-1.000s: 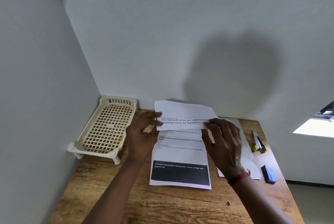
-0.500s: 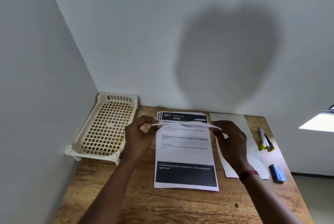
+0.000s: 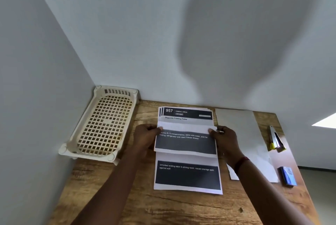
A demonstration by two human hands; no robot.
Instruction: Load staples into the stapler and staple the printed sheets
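A stack of printed sheets (image 3: 187, 175) with dark bands lies in the middle of the wooden table (image 3: 127, 203). My left hand (image 3: 145, 138) and my right hand (image 3: 224, 140) each pinch a side edge of one sheet (image 3: 185, 143) held just above the stack, its lower half hanging over the page beneath. A silver and yellow stapler (image 3: 275, 140) lies at the right, apart from both hands. A small blue staple box (image 3: 288, 176) sits near the right edge, below the stapler.
A cream plastic lattice tray (image 3: 103, 124) fills the back left corner against the walls. Blank white sheets (image 3: 241, 134) lie between the printed stack and the stapler. Walls close the table at the back and left; the floor shows beyond the right edge.
The sheet in both hands has swung from its far end toward me and now shows its dark printed band. The camera has tilted slightly, and the stack's "957" header is uncovered.
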